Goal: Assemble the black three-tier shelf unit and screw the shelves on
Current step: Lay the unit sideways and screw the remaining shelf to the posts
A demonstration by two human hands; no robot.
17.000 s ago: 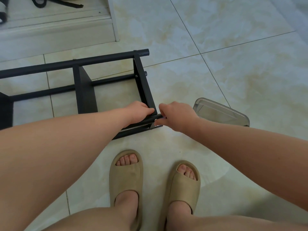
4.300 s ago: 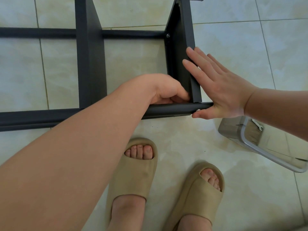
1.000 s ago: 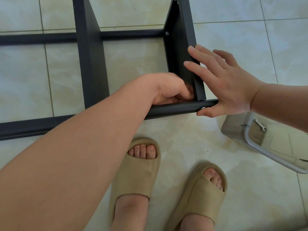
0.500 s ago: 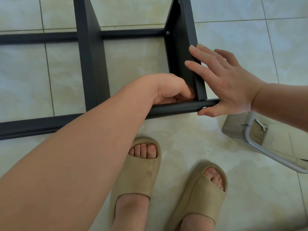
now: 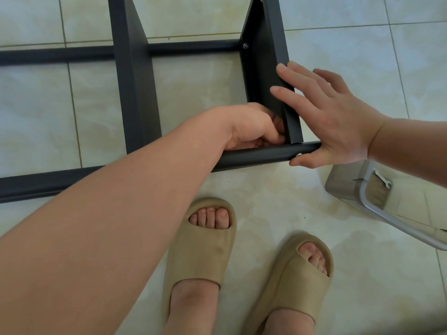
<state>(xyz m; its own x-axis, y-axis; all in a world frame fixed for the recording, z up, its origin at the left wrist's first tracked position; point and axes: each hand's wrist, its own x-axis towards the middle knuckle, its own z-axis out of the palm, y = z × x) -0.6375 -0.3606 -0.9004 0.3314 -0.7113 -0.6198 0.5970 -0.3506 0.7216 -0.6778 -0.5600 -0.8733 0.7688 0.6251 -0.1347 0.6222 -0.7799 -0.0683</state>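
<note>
The black shelf unit lies on its side on the tiled floor, its near pole (image 5: 254, 158) running left to right. The end shelf (image 5: 263, 68) stands on edge between this pole and the far pole (image 5: 193, 48). My left hand (image 5: 251, 126) is curled into the inside corner where the end shelf meets the near pole; its fingertips pinch something small that the hand hides. My right hand (image 5: 333, 122) presses flat, fingers straight, on the shelf's outer face. Its thumb lies under the pole end beside a silver screw head (image 5: 299, 155).
A second shelf (image 5: 130, 81) stands on edge to the left. A clear plastic container (image 5: 362, 204) with a small wrench (image 5: 383, 180) in it sits on the floor at the right. My feet in tan slippers (image 5: 200, 243) are just in front of the near pole.
Over the last second both hands have stayed where they were. Seventeen seconds ago both gripped the near pole's end; since then the right hand has opened flat against the end shelf.
</note>
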